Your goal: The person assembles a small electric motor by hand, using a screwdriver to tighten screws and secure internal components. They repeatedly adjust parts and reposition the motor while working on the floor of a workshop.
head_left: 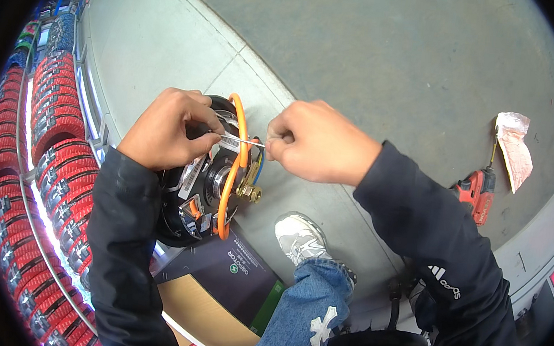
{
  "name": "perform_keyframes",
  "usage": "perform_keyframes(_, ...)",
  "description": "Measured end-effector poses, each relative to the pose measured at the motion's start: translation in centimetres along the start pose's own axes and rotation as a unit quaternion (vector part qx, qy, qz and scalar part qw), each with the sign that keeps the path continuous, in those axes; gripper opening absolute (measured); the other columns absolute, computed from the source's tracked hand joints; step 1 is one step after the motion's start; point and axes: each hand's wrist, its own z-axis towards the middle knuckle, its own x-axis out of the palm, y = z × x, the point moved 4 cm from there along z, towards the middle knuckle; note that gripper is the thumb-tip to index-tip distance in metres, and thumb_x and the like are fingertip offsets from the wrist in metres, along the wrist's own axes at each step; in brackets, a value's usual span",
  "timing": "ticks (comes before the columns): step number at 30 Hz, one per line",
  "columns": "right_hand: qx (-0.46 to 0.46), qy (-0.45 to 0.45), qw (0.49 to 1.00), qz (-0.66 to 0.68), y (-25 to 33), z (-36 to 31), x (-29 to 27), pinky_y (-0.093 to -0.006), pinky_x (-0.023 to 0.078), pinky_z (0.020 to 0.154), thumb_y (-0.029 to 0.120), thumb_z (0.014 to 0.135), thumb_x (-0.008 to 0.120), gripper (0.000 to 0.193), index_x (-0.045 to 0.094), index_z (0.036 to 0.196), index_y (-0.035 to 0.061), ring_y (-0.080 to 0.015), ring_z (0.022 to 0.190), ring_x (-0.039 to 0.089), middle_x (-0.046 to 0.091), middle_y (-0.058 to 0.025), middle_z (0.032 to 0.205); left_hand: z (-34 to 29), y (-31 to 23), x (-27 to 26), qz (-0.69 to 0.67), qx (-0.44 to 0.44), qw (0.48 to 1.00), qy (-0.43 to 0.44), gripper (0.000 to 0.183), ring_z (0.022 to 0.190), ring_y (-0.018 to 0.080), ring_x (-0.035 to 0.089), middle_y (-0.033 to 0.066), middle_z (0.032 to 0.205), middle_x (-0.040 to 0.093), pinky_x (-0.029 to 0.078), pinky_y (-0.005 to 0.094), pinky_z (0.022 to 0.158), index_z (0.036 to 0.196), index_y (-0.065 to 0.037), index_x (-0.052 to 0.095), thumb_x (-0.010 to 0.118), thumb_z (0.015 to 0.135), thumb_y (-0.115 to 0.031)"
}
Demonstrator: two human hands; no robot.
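The left hand (pixel 175 129) pinches a thin pale strip (pixel 253 143) between thumb and forefinger; the right hand (pixel 318 144), fingers curled closed, grips its other end, apparently to hold it taut across the orange cable (pixel 226 195). The black wheel motor (pixel 203 183) sits partly beneath the left hand; a dark box (pixel 210 275) lies nearer.

Lettered box (pixel 220 274), lettered sleeve (pixel 431 234), labelled black wheel (pixel 172 222)
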Motion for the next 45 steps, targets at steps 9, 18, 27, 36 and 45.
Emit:
perform_keyframes(9,0.025,-0.001,0.997,-0.077,0.6,1.4,-1.5,-0.0486,0.062,0.085,0.015,0.082,0.07,0.022,0.083,0.09,-0.0011,-0.0443,0.09,0.078,0.079,-0.0246,0.09,0.3,-0.1,0.0,0.003,0.006,1.0,0.011,0.016,0.074,0.0231,0.062,0.0116,0.078,0.062,0.049,0.0363,0.062,0.099,0.0,0.086,0.079,0.085,-0.003)
perform_keyframes(18,0.021,0.078,0.993,-0.081,2.2,1.5,-1.3,-0.0507,0.06,0.082,0.019,0.095,0.07,0.025,0.079,0.091,-0.0042,-0.0447,0.09,0.077,0.076,-0.0277,0.087,0.1,0.7,0.5,-0.057,-0.016,0.998,0.015,0.013,0.079,0.019,0.067,0.0097,0.091,0.071,0.053,0.0327,0.067,0.096,0.0,0.081,0.083,0.083,0.0)
perform_keyframes(27,-0.006,0.048,0.995,-0.089,2.0,2.2,-0.6,-0.0504,0.06,0.078,0.022,0.093,0.076,0.028,0.077,0.087,-0.0053,-0.0435,0.085,0.077,0.076,-0.0261,0.083,0.4,0.0,0.4,-0.006,0.044,0.999,0.006,0.019,0.083,0.024,0.066,0.012,0.089,0.071,0.053,0.0349,0.066,0.098,0.0,0.082,0.082,0.078,0.001)
perform_keyframes(36,0.003,0.053,0.996,-0.068,2.5,2.2,-1.0,-0.0501,0.056,0.07,0.019,0.093,0.079,0.026,0.076,0.081,-0.004,-0.0422,0.074,0.073,0.073,-0.0251,0.076,0.0,0.7,0.5,-0.048,-0.024,0.999,0.004,0.014,0.074,0.0183,0.063,0.0097,0.087,0.069,0.05,0.0318,0.064,0.095,0.0,0.082,0.083,0.081,0.0)
perform_keyframes(45,-0.01,0.036,0.998,-0.057,2.5,2.0,-1.0,-0.0527,0.056,0.073,0.023,0.098,0.074,0.033,0.075,0.083,-0.0056,-0.0453,0.075,0.073,0.071,-0.0275,0.076,-0.1,1.8,0.8,-0.103,-0.064,0.993,0.001,0.013,0.073,0.0135,0.061,0.0088,0.091,0.069,0.048,0.0303,0.065,0.089,0.003,0.076,0.086,0.081,0.003)
